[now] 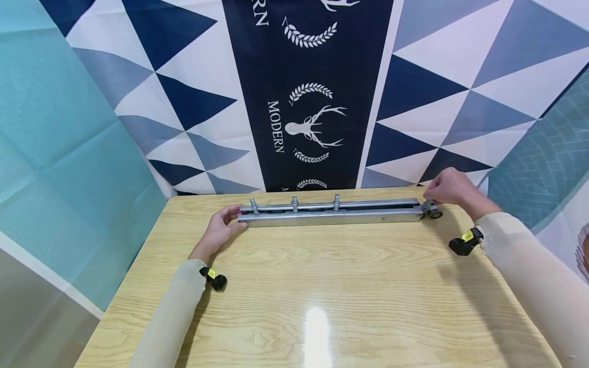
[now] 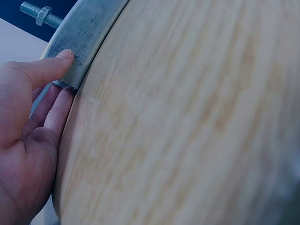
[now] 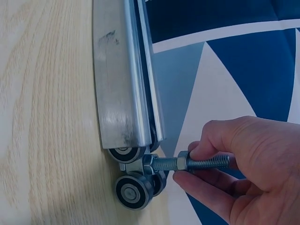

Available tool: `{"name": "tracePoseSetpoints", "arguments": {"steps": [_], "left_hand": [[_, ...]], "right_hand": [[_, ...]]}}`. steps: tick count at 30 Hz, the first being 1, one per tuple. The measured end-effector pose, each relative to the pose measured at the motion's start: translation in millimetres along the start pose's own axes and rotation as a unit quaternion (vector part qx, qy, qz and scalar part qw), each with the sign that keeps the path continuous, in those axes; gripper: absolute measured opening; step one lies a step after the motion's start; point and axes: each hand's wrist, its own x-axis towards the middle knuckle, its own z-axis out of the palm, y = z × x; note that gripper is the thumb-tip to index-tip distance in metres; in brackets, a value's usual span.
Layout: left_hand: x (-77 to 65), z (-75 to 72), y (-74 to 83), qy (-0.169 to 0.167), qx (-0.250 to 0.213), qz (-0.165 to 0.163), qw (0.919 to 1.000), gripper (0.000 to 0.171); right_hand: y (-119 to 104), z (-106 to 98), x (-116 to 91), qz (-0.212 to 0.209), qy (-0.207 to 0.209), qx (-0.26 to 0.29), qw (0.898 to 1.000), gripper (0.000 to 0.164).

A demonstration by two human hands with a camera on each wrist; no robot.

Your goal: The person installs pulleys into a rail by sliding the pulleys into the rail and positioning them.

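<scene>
A slotted metal track [image 1: 317,219] lies along the back of the table, with several threaded bolts [image 1: 337,202] standing up through its top slot. At its left end my left hand [image 1: 220,230] grips the track, the thumb [image 2: 66,55] on the front face and the fingers round the end. At the right end my right hand [image 1: 450,187] pinches the bolt [image 3: 206,162] of a roller trolley [image 3: 133,190] between thumb and fingers. One pair of the trolley's wheels sits at the track's opening, partly hidden by it; the other pair is outside.
The wooden table [image 1: 294,276] spreads in front of the track. A patterned cloth [image 1: 308,102] hangs directly behind the table's back edge. Pale blue panels [image 1: 69,143] stand at the left.
</scene>
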Motion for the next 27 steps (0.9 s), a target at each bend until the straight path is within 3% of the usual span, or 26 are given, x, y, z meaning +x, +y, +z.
{"name": "tracePoseSetpoints", "arguments": {"steps": [11, 15, 20, 27], "left_hand": [[0.3, 0.4, -1.0, -0.004, -0.001, 0.000, 1.0000, 0.065], [-0.1, 0.6, -0.8, -0.003, -0.001, 0.000, 1.0000, 0.064], [1.5, -0.1, -1.2, -0.001, 0.002, 0.006, 1.0000, 0.064], [1.4, -0.1, 0.1, 0.000, 0.002, 0.003, 1.0000, 0.064]], "right_hand": [[-4, 3, 0, -0.019, -0.013, 0.009, 1.000, 0.019], [-2, 0, -5, -0.017, -0.004, 0.074, 0.997, 0.030], [7, 1, -14, -0.014, 0.015, 0.172, 0.985, 0.040], [14, 4, -19, -0.022, 0.016, 0.213, 0.977, 0.041]]}}
